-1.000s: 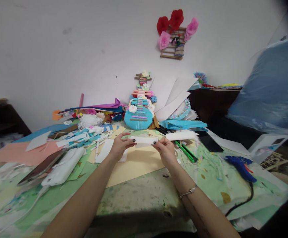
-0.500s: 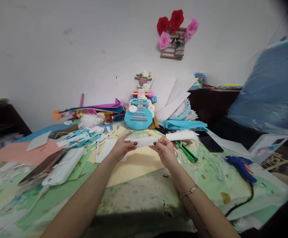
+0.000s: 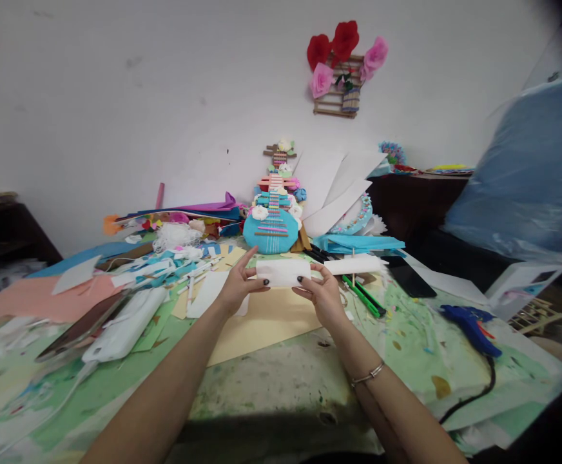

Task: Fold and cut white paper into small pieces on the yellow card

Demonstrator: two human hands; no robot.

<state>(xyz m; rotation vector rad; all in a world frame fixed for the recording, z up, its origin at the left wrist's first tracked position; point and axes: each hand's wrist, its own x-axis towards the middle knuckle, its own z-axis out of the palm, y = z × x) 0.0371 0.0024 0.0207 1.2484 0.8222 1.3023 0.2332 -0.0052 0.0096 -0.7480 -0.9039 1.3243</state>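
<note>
Head view: white paper piece [image 3: 283,273] was held above the beige sheet [image 3: 256,328], its left end pinched by the left hand [image 3: 236,287], index finger raised, its right end pinched by the right hand [image 3: 325,296]. Green cutter [image 3: 364,297] was seen just beyond the right hand. Farther back, a blue guitar-shaped craft [image 3: 272,231] was propped near the wall [image 3: 174,96]; paper flowers [image 3: 346,40] were hung above.
</note>
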